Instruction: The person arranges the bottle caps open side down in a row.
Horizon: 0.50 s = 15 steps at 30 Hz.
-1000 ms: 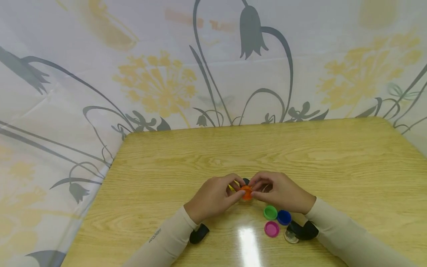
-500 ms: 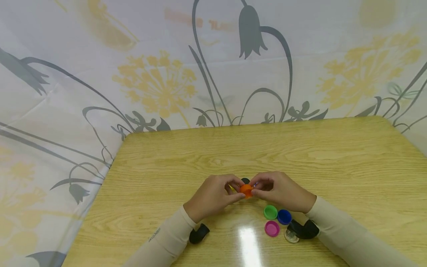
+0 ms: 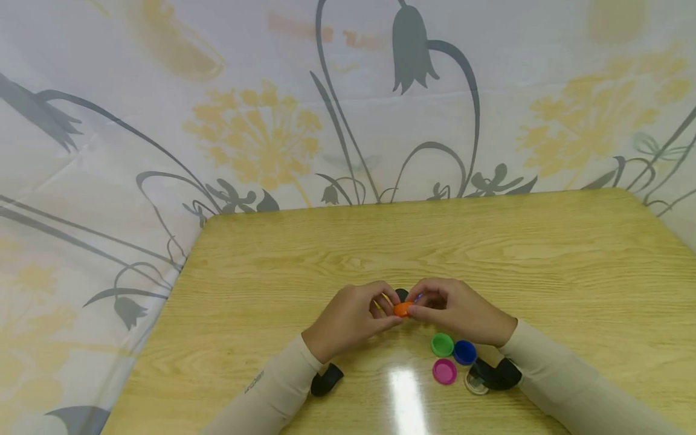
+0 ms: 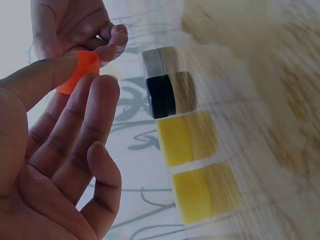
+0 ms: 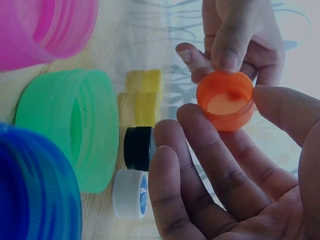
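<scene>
An orange bottle cap (image 5: 226, 100) is held up off the table between both hands, its hollow side facing the right wrist camera. My left hand (image 3: 350, 317) pinches one side of it with thumb and fingertips. On the opposite side, my right hand (image 3: 462, 311) grips it with thumb and fingers. Beyond the hands, two yellow caps (image 4: 192, 196), a black cap (image 4: 161, 96) and a white cap (image 5: 131, 194) with a blue print stand in a row; the head view mostly hides them behind the fingers.
Below my right hand lie a green cap (image 3: 442, 345), a blue cap (image 3: 464, 352) and a pink cap (image 3: 444, 371). A pale round cap (image 3: 476, 383) is partly covered by the black wrist device (image 3: 497, 374). The wooden table (image 3: 272, 260) meets a patterned cloth (image 3: 261, 139) behind.
The orange cap has turned between the fingers: its round face showed in the head view earlier, and now it appears flatter, from the side. Both hands stay almost in place.
</scene>
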Available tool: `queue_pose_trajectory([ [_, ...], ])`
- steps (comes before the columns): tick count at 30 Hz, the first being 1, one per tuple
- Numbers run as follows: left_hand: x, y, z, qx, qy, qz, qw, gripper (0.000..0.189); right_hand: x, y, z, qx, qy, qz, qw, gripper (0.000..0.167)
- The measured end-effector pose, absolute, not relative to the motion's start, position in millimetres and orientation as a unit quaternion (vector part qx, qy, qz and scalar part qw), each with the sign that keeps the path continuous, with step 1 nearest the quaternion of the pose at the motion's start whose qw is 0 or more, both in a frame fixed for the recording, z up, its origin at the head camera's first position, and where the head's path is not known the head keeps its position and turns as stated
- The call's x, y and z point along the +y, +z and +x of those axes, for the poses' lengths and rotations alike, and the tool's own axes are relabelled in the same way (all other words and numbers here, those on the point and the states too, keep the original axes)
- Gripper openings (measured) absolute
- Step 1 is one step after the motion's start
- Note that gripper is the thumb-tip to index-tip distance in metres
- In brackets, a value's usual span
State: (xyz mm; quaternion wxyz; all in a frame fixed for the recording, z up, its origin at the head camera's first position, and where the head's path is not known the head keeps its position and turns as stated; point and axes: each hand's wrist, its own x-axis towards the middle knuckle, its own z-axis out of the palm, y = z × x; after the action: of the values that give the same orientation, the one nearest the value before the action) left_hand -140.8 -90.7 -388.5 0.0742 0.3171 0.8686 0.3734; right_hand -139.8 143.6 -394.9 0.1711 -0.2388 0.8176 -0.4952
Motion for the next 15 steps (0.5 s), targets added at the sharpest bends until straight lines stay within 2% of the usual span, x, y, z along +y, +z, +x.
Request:
queue_pose_trajectory([
  [15, -88.2, -389.5, -141.1, 0.860, 0.384, 0.325, 0.082, 0.019, 148.0, -397.9, -140.4, 0.817, -0.499, -0.247, 0.146, 0.018],
])
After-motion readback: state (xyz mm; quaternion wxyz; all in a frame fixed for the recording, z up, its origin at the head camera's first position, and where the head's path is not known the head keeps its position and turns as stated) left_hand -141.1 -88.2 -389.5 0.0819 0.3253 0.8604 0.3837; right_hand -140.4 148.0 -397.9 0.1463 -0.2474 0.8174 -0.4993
